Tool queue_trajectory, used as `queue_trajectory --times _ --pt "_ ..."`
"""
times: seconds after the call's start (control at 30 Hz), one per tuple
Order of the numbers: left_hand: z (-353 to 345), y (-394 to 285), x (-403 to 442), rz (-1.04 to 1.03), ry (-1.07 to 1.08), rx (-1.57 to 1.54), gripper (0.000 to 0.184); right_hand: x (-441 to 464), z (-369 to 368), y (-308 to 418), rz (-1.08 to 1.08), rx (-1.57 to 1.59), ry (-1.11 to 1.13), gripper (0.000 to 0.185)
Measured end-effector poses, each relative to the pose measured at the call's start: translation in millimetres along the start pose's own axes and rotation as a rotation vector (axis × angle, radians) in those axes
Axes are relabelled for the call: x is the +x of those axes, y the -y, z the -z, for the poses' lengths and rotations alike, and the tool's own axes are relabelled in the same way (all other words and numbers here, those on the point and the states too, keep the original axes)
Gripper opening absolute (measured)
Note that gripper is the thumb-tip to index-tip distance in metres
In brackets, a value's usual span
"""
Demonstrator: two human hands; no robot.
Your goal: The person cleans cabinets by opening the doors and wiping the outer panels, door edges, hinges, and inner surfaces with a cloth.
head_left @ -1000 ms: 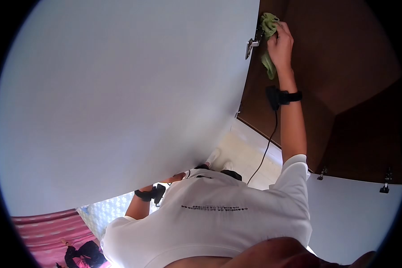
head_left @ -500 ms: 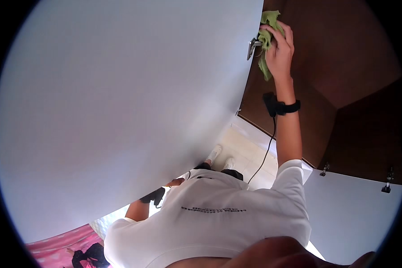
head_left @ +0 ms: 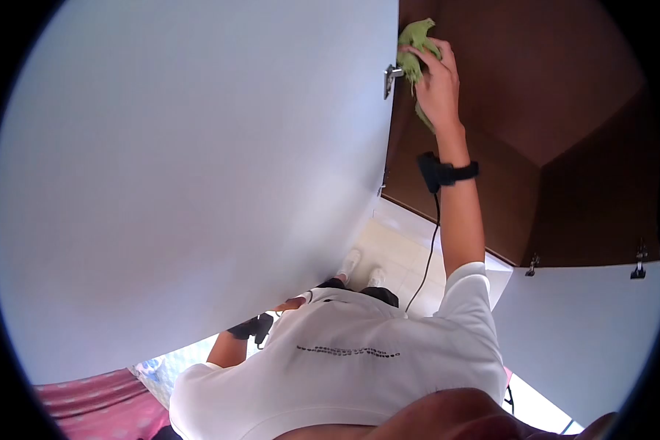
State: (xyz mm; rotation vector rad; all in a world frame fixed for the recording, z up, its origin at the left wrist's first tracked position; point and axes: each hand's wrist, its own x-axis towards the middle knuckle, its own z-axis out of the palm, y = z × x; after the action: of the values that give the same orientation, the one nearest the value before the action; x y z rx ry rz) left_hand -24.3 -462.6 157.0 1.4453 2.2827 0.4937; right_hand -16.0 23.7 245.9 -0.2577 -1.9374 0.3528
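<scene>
My right hand [head_left: 440,84] is raised inside the brown cabinet [head_left: 506,81], its fingers closed on a crumpled green cloth [head_left: 418,37]. The cloth presses against the cabinet's inner side, just above a metal hinge [head_left: 390,79]. A large white door [head_left: 198,183] hangs from that side and fills the left of the view. My left hand [head_left: 292,303] is low down by the door's lower edge. Its fingers are mostly hidden, so what they touch does not show. Each wrist wears a black strap with a small device.
A second white door [head_left: 587,330] stands at the lower right, with hinges [head_left: 639,264] along its top edge. A black cable [head_left: 434,235] runs down from my right wrist. Pink patterned fabric [head_left: 103,407] lies at the lower left. Tiled floor [head_left: 400,249] shows around my feet.
The view has shifted, so the cabinet and my right arm appear further left. My right hand keeps the cloth by the same hinge. A dark-sleeved arm at the lower left has mostly left view.
</scene>
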Motion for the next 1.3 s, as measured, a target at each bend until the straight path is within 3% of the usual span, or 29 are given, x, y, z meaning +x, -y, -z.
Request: queue_trajectory --times 0.13,0.23,0.4,0.47,0.5,0.57,0.6,0.7,0.8,0.87,0.9,1.0,1.13,1.2,1.3 --pt "2 5 1 -0.037 0.054 0.017 0.028 -17 -3 -17 -0.182 -0.241 0.129 0.041" --pt "2 15 2 -0.068 0.099 0.037 0.027 -67 -11 -20 -0.131 -0.104 0.133 0.039" --pt "-20 21 23 -0.154 0.161 0.030 0.026 -149 0 45 -0.452 0.339 0.217 0.030" --pt "-38 32 24 -0.210 -0.010 -0.075 0.028 -180 0 84 -0.506 0.415 0.286 0.029" --pt "-36 21 28 -0.243 0.035 -0.089 0.028 -186 5 99 -0.525 0.446 0.338 0.030" --pt "-45 15 34 -0.078 0.031 -0.439 0.035 -204 11 142 -0.523 0.627 0.287 0.033" --pt "-48 8 35 -0.117 0.014 -0.387 0.047 -213 19 160 -0.587 0.669 0.309 0.035" --pt "-42 -32 35 -0.240 0.080 -0.270 0.052 -230 53 190 -0.643 0.726 0.311 0.039" --pt "-53 -61 57 -0.251 0.281 -0.417 0.059 -251 92 191 -0.629 0.679 0.309 0.043" --pt "-64 -79 74 -0.447 0.093 -0.398 0.073 -262 115 188 -0.717 0.704 0.266 0.040" --pt "-72 -96 80 -0.622 -0.122 -0.381 0.084 -266 129 188 -0.743 0.692 0.246 0.038" --pt "-86 -126 107 -0.567 -0.135 -0.554 0.114 -274 160 174 -0.812 0.631 0.178 0.033" --pt "-90 -150 137 -0.518 -0.063 -0.635 0.106 -296 175 145 -0.778 0.445 -0.080 0.030" --pt "-92 -153 149 -0.597 -0.038 -0.655 0.103 -296 184 145 -0.940 0.423 -0.220 0.028" --pt "-94 -158 164 -0.681 -0.003 -0.621 0.101 -295 185 138 -0.937 0.402 -0.379 0.027"
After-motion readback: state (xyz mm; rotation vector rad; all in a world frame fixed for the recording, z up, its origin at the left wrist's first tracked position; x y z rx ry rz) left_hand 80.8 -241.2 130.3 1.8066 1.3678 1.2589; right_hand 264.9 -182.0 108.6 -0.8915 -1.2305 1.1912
